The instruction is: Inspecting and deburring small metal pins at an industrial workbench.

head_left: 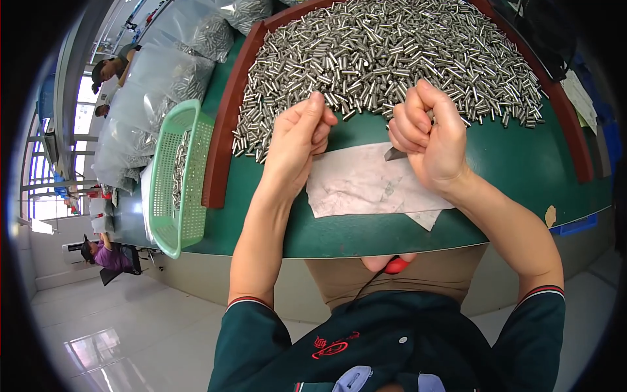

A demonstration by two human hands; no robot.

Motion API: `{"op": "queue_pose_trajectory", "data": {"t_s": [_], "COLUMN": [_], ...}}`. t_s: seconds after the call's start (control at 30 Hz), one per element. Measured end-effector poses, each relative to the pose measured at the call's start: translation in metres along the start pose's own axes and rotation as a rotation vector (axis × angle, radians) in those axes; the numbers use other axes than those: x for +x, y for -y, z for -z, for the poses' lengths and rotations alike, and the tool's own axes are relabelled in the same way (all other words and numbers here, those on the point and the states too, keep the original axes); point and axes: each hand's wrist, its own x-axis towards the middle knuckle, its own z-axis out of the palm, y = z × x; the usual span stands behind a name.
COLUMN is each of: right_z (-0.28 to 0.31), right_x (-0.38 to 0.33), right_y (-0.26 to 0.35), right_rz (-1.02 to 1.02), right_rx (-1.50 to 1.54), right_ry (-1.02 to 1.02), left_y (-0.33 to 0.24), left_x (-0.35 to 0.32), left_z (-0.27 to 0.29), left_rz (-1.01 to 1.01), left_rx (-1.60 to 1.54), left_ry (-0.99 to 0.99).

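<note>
- The small metal cylinders (pixel 392 52) heaped on the table are shiny silver-grey, with bright glints on many of them.
- The table top (pixel 522 163) is dark green, edged by a reddish-brown raised rim (pixel 225 124).
- The sheet of paper (pixel 366 183) under the hands is off-white, smudged with grey marks.
- The blade (pixel 394 154) under the right hand (pixel 428 134) is dull grey.
- The perforated basket (pixel 176 176) is mint green, its walls a regular grid of small holes.
- The plastic bags (pixel 150 91) are cloudy translucent grey.
- The person's shirt (pixel 385 346) is dark teal, with red-and-white striped sleeve cuffs and a red emblem on the chest.
- The floor (pixel 130 333) is glossy white tile.
</note>
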Motion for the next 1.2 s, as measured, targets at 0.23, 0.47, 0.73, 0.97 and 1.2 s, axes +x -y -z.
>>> {"op": "queue_pose_trajectory", "data": {"t_s": [0.23,0.47,0.73,0.97,1.2], "right_z": [-0.002,0.001,0.0,-0.001,-0.001], "right_x": [0.0,0.001,0.0,0.0,-0.002], "right_y": [0.0,-0.001,0.001,0.003,-0.001], "right_rz": [-0.009,0.0,0.013,0.047,0.036], "right_rx": [0.014,0.002,-0.007,0.038,-0.05], "right_ry": [-0.006,-0.005,-0.017,-0.019,0.017], "left_y": [0.022,0.022,0.009,0.011,0.008], "left_x": [0.006,0.007,-0.003,-0.018,-0.018], "left_z": [-0.015,-0.014,-0.017,-0.026,-0.028], "left_rz": [-0.474,-0.533,-0.391,-0.192,-0.181], "left_rx": [1.27,1.371,1.182,1.028,1.029], "left_ry": [-0.281,-0.253,-0.056,0.175,0.165]}}
